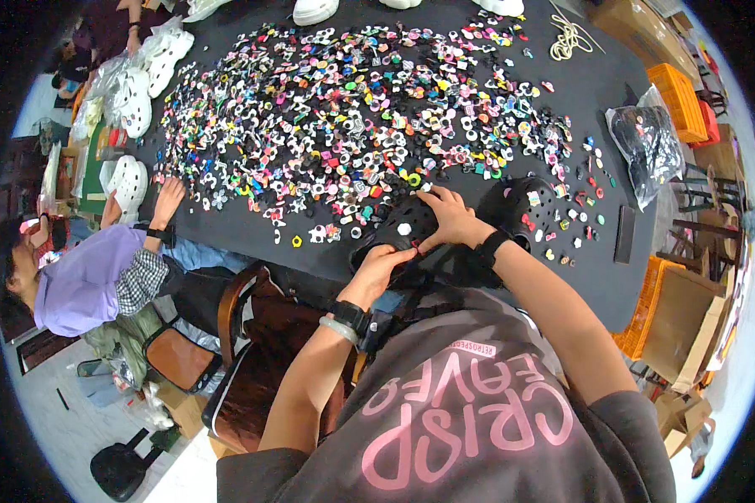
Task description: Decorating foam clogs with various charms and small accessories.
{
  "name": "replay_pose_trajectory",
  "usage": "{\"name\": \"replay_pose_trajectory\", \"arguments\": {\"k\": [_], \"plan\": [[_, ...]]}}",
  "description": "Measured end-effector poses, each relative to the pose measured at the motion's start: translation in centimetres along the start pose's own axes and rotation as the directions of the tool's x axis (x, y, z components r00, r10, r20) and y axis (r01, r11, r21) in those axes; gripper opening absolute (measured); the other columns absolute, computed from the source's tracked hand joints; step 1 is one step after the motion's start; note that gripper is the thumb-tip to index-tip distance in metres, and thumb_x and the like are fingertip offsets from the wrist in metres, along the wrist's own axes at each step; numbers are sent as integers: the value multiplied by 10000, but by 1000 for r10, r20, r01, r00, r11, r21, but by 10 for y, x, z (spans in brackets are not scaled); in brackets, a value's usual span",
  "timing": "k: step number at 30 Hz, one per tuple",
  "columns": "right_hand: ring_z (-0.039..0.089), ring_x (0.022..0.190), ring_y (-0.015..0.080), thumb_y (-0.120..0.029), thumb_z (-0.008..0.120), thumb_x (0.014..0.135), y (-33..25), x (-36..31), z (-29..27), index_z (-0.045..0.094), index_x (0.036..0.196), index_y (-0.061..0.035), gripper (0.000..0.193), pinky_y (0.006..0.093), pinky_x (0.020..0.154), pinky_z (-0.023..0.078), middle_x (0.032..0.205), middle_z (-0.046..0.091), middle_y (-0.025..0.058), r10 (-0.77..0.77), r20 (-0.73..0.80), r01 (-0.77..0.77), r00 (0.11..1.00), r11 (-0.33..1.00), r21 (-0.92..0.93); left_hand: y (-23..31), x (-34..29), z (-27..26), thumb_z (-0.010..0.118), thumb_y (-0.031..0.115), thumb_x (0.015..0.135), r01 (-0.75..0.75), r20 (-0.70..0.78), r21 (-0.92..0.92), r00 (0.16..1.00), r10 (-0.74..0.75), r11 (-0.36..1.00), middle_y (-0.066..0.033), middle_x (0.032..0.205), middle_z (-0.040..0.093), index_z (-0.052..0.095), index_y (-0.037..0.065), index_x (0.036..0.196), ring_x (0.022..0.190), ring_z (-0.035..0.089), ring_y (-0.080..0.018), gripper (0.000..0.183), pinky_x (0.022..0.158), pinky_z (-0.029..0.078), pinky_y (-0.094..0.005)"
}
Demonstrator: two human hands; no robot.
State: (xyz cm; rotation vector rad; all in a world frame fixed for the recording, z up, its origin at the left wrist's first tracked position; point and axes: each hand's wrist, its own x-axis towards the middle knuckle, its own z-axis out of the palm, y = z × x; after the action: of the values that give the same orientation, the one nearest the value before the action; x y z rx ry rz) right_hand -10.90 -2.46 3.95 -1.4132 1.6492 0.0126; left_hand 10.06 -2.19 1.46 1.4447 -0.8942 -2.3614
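Note:
At the table's near edge I hold a black clog (392, 225) with holes in its upper. A white charm (404, 229) sits on it. My left hand (379, 270) is closed at the clog's near side, its fingertips meeting my right thumb at a small reddish piece too small to name. My right hand (451, 220) wraps round the clog's right side, fingers over the far edge. Just right of that hand stands a second black clog (528, 199) with a red bow charm and a few others on it. Loose charms (335, 126) in many colours cover the table beyond both hands.
White clogs (128, 186) line the table's left side and far edge. A co-worker in a purple top (92, 281) sits at left, one hand by the charms. A plastic bag of black items (643, 138), a dark flat block (624, 235) and cord (568, 38) lie at right. Orange crates (676, 102) stand beyond.

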Motion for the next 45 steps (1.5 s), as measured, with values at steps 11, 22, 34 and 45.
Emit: {"name": "replay_pose_trajectory", "arguments": {"k": [11,22,34,45], "plan": [[116,1394,388,-330,860,566,-18,-9,21,286,1437,-258,1045,655,908,392,1509,139,146,4,-131,-17,991,995,-97,-10,7,-3,623,50,852,25,33,-181,999,-20,983,-78,1083,634,634,-47,1025,1028,549,-170,199,933,367,-290],[201,1350,345,-352,866,516,-8,-7,32,410,1348,-286,951,656,919,368,1420,289,108,-62,-336,63,940,998,-8,-4,14,-3,581,6,853,99,64,-289,994,-84,952,-96,1077,624,602,-46,1078,1006,578,-201,233,912,427,-330],[118,1394,378,-376,868,514,10,-18,27,399,1379,-256,991,683,961,307,1495,216,95,-79,-222,108,972,987,120,11,-5,9,631,75,873,-2,1,-56,1000,2,998,-87,1054,632,609,-47,1050,972,587,-157,216,873,437,-276],[266,1348,313,-520,866,402,4,-15,24,407,1370,-271,1100,656,971,288,1428,348,96,-80,-344,65,935,996,-56,1,7,-5,637,118,881,72,-8,-134,997,-74,988,-64,964,638,626,-19,928,945,567,-160,146,858,414,-297]]}}
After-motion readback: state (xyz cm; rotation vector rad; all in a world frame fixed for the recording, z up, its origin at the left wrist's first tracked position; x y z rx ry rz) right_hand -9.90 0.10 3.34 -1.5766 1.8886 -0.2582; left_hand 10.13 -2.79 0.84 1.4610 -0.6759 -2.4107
